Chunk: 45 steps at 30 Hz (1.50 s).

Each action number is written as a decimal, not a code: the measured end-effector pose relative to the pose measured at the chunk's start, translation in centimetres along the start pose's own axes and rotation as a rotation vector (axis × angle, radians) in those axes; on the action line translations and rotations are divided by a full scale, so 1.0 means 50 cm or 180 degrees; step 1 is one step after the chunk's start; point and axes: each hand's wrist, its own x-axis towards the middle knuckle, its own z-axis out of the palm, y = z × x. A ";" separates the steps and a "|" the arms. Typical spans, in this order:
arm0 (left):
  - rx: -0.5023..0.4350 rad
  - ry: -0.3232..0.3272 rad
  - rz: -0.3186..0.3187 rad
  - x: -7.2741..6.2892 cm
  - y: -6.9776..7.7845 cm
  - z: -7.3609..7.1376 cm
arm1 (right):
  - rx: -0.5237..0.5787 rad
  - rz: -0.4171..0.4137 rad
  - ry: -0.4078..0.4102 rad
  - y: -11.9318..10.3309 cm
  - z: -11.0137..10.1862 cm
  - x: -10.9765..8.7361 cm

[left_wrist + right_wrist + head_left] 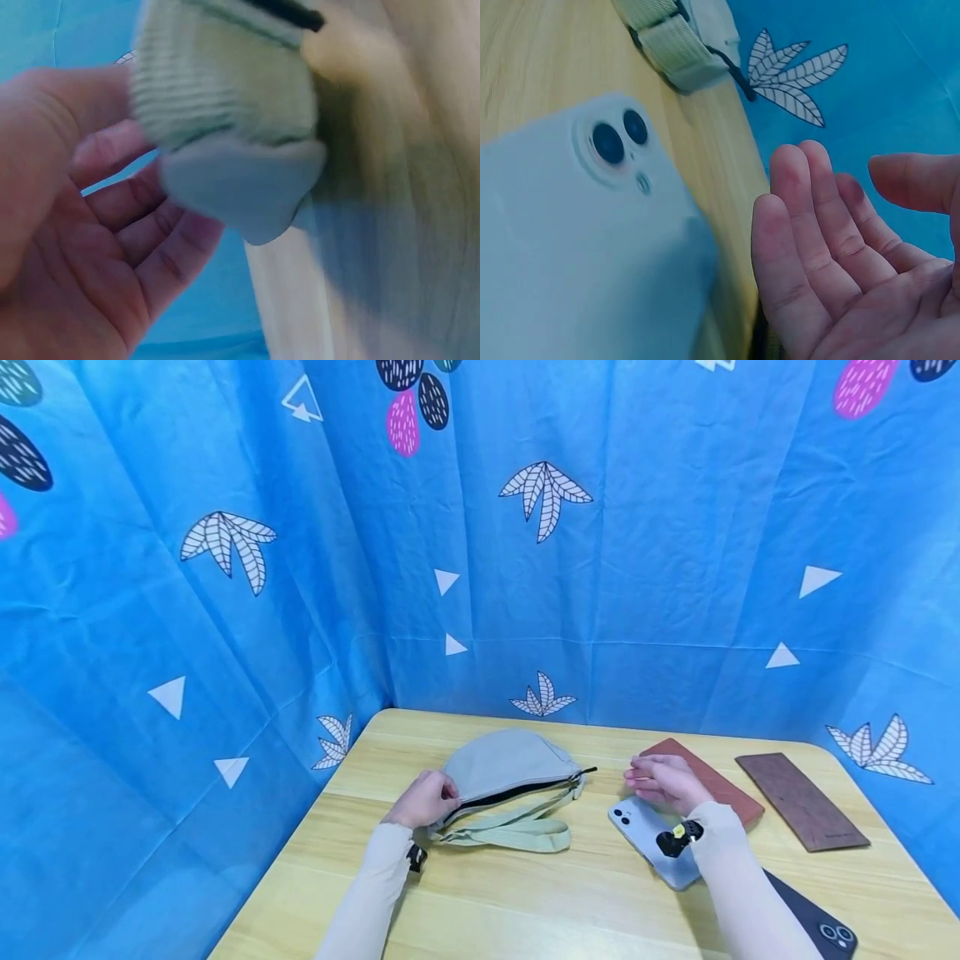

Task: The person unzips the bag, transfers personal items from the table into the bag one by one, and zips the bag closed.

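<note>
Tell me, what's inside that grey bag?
A dark slit shows along the near side of the grey bag, but nothing inside can be made out; the bag's own sides cover whatever may be there. The left hand grips one end.

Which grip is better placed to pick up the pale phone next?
Probably the right: the right grip is empty and close to the pale phone, while the left grip holds the bag, farther away.
</note>
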 end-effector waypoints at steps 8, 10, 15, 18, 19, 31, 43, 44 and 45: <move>0.0220 0.0112 0.0077 0.007 0.019 0.006 | -0.0262 -0.0073 0.0120 -0.009 -0.052 -0.031; 0.0216 0.0146 0.0056 0.008 0.026 0.006 | -0.0362 -0.0102 0.0170 -0.011 -0.065 -0.039; 0.0220 0.0302 0.0025 0.008 0.036 0.008 | -0.0470 -0.0059 0.0401 -0.016 -0.097 -0.053; 0.0228 0.0359 -0.0009 0.008 0.040 0.009 | -0.0555 -0.0069 0.0504 -0.014 -0.118 -0.060; 0.0230 0.0375 -0.0020 0.008 0.041 0.008 | -0.0596 -0.0082 0.0544 -0.013 -0.125 -0.063; 0.0188 0.0396 -0.0093 0.025 0.060 -0.002 | -0.1359 -0.0292 0.1144 0.000 -0.200 -0.096; 0.0247 0.0319 -0.0097 0.027 0.066 0.003 | -0.2311 -0.0290 0.1424 0.038 -0.261 -0.110; 0.0249 0.0322 -0.0091 0.029 0.067 0.004 | -0.2311 -0.0277 0.1407 0.041 -0.264 -0.110; 0.0247 0.0327 -0.0083 0.030 0.068 0.004 | -0.2311 -0.0267 0.1396 0.043 -0.268 -0.110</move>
